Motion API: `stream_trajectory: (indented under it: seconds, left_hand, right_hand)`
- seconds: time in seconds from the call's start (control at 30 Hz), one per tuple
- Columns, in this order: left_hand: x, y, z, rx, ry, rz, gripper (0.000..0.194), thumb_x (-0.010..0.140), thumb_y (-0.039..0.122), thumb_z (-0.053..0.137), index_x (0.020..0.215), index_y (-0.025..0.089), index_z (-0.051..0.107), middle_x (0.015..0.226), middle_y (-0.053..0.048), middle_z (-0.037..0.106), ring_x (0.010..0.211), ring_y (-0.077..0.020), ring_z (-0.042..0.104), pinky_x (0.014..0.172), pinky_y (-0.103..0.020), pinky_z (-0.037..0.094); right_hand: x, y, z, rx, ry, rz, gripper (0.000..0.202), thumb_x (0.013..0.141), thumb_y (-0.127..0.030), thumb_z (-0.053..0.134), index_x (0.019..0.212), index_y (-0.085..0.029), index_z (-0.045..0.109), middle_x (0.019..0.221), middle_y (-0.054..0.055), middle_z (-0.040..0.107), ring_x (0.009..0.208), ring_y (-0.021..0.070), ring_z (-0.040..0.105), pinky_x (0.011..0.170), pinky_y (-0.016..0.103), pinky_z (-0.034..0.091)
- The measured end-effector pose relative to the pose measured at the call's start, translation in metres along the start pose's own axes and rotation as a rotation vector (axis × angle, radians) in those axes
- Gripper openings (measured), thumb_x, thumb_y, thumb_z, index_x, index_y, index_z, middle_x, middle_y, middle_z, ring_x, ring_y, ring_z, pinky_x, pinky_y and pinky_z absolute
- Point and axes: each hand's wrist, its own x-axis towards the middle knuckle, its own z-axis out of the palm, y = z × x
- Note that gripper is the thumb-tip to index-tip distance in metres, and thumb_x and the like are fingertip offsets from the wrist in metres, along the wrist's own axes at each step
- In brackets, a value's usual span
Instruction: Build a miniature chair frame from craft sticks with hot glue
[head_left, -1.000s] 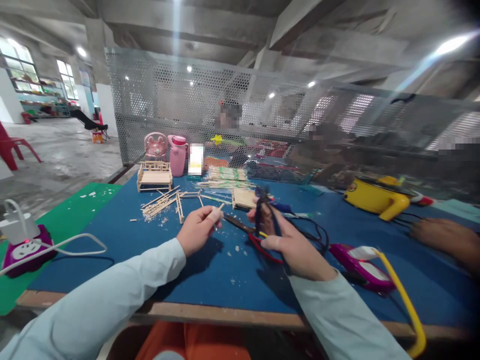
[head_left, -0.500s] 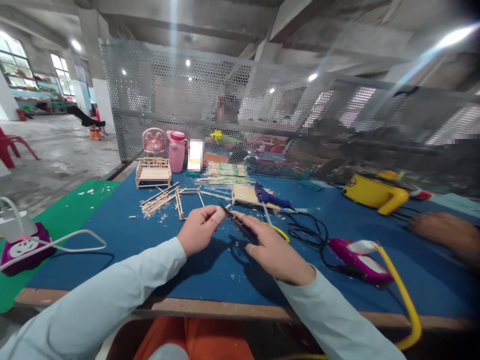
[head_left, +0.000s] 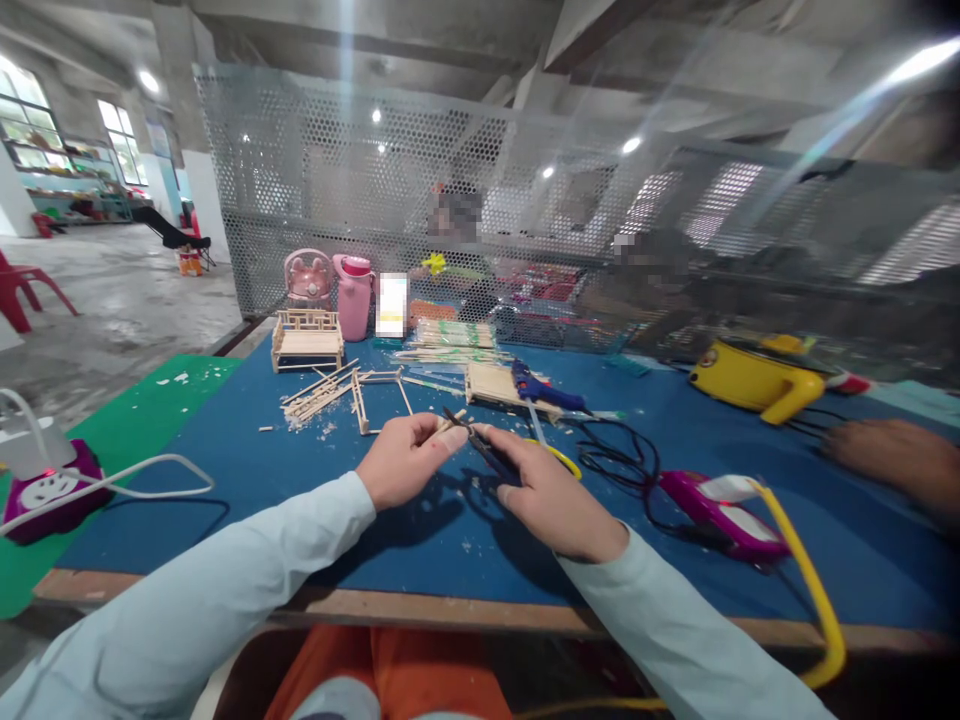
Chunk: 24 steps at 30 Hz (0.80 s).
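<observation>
My left hand (head_left: 405,462) is closed, pinching a thin wooden stick (head_left: 444,428) between thumb and fingers. My right hand (head_left: 556,492) is closed around dark scissors (head_left: 489,455), whose tips point up and left beside the stick. Both hands hover over the blue tabletop, nearly touching each other. Just beyond them stands a small open frame of sticks (head_left: 362,408). Behind the scissors lies a flat wooden stick panel (head_left: 487,384), with a blue glue gun (head_left: 547,388) resting against it. My fingers partly hide the stick and the scissors' handles.
Loose sticks (head_left: 319,400), a miniature wooden bench (head_left: 307,345) and stick bundles (head_left: 454,338) lie farther back. A pink bottle (head_left: 354,300) and perforated screen (head_left: 300,190) stand behind. Rightward are a purple power strip (head_left: 724,515), a yellow pot (head_left: 750,380) and another person's hand (head_left: 885,455).
My left hand has shifted slightly right, and more of the stick shows beside the scissor tips. My right hand keeps its hold on the scissors. The view has moved slightly.
</observation>
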Motion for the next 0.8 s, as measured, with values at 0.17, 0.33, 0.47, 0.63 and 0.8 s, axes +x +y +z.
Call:
stream_trajectory:
  seconds: [0.17, 0.33, 0.47, 0.63, 0.8]
  left_hand:
    - [0.000, -0.003, 0.000, 0.177, -0.015, -0.006, 0.044, 0.081, 0.053, 0.038, 0.058, 0.016, 0.042, 0.053, 0.005, 0.030, 0.053, -0.0084, 0.029, 0.049, -0.023, 0.022]
    - [-0.001, -0.002, 0.005, 0.140, 0.021, 0.044, 0.044, 0.084, 0.050, 0.033, 0.065, 0.015, 0.050, 0.058, 0.003, 0.040, 0.057, -0.0102, 0.036, 0.055, -0.023, 0.028]
    - [-0.001, -0.006, 0.006, 0.205, 0.054, -0.028, 0.048, 0.083, 0.053, 0.032, 0.060, 0.015, 0.050, 0.055, 0.002, 0.040, 0.056, -0.0107, 0.036, 0.053, -0.024, 0.027]
    - [0.002, -0.014, 0.007, 0.207, 0.035, -0.133, 0.049, 0.082, 0.054, 0.034, 0.052, 0.017, 0.044, 0.046, 0.004, 0.033, 0.047, -0.0092, 0.030, 0.048, -0.024, 0.022]
    - [0.003, -0.014, 0.010, 0.108, 0.007, -0.237, 0.051, 0.081, 0.057, 0.030, 0.058, 0.016, 0.051, 0.045, 0.004, 0.036, 0.044, -0.0090, 0.030, 0.046, -0.024, 0.023]
  right_hand:
    - [-0.002, 0.001, 0.001, -0.031, 0.012, -0.026, 0.067, 0.058, -0.008, 0.042, 0.123, -0.017, 0.048, 0.123, 0.010, 0.054, 0.114, 0.0230, 0.049, 0.098, 0.038, 0.037]
    - [-0.001, 0.004, 0.003, -0.022, 0.015, -0.027, 0.066, 0.057, -0.008, 0.042, 0.123, -0.015, 0.047, 0.123, 0.011, 0.054, 0.116, 0.0232, 0.048, 0.099, 0.039, 0.036]
    - [-0.002, 0.008, 0.016, -0.072, 0.034, -0.037, 0.067, 0.057, -0.006, 0.041, 0.123, -0.016, 0.046, 0.123, 0.011, 0.053, 0.115, 0.0234, 0.048, 0.099, 0.041, 0.036]
    - [-0.004, 0.005, 0.030, -0.310, 0.133, -0.002, 0.065, 0.058, -0.003, 0.042, 0.123, -0.008, 0.045, 0.112, 0.017, 0.055, 0.106, 0.0283, 0.051, 0.090, 0.043, 0.041]
    - [-0.005, -0.003, 0.022, -0.430, 0.177, 0.056, 0.060, 0.059, -0.004, 0.044, 0.119, -0.006, 0.050, 0.096, 0.017, 0.056, 0.090, 0.0295, 0.053, 0.081, 0.043, 0.041]
